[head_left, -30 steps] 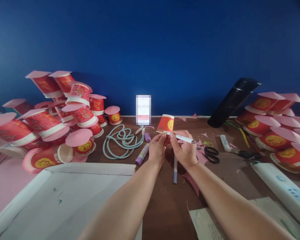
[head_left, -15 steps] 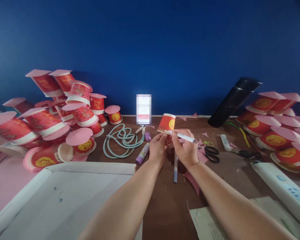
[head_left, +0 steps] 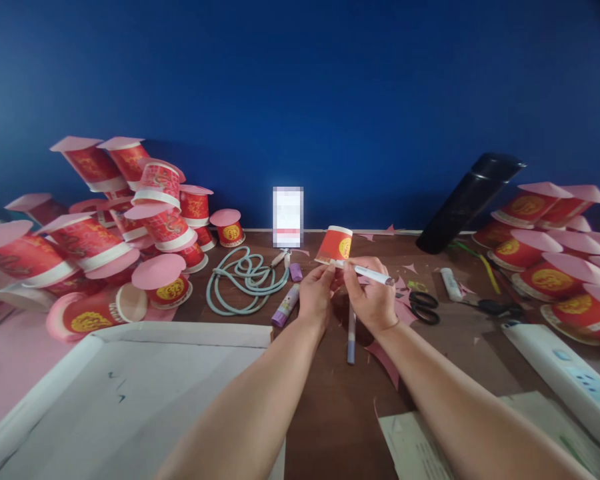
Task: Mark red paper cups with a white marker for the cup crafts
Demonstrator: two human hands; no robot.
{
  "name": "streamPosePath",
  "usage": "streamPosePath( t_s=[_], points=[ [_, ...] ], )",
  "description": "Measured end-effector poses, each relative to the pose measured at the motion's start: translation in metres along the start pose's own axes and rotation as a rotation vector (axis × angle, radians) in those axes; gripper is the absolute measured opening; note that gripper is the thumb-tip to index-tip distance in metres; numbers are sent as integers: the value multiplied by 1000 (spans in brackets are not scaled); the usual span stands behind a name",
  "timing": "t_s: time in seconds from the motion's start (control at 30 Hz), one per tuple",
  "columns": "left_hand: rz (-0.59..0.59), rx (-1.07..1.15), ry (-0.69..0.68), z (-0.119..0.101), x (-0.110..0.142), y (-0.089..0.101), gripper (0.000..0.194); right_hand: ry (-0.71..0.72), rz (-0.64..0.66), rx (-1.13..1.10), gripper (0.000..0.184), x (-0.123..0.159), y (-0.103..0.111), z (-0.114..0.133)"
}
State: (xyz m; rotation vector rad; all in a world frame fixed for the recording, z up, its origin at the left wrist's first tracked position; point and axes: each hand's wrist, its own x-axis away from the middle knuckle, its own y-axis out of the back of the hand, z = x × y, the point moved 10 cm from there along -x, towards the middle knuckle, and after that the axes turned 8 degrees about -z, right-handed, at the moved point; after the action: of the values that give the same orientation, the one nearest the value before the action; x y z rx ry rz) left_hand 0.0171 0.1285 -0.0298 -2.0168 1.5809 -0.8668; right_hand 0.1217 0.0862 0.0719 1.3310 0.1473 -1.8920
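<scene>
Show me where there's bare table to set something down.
Bare tabletop shows between the left forearm, the loose pen and the printed paper. A smaller patch, with a pink scrap on it, lies between the right forearm and the power strip. Crowded: red cups at both sides; a glue stick beside the left hand.

— Looking from where?
— From the wearer's head, above and behind the forearms (head_left: 245,400).
— Facing which way?
— Forward and down across the brown table (head_left: 325,413), toward the blue wall (head_left: 300,100).
— How near?
— Close to the forearms, farther from the left hand (head_left: 316,297) and right hand (head_left: 374,299), farthest from the wall.
</scene>
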Motion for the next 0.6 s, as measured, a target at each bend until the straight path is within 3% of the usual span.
streamPosePath(
  t_s=[0.6],
  points=[
    [8,-6,-11,0,-1,1,19,10,14,11,18,0,-1,0]
  ],
)
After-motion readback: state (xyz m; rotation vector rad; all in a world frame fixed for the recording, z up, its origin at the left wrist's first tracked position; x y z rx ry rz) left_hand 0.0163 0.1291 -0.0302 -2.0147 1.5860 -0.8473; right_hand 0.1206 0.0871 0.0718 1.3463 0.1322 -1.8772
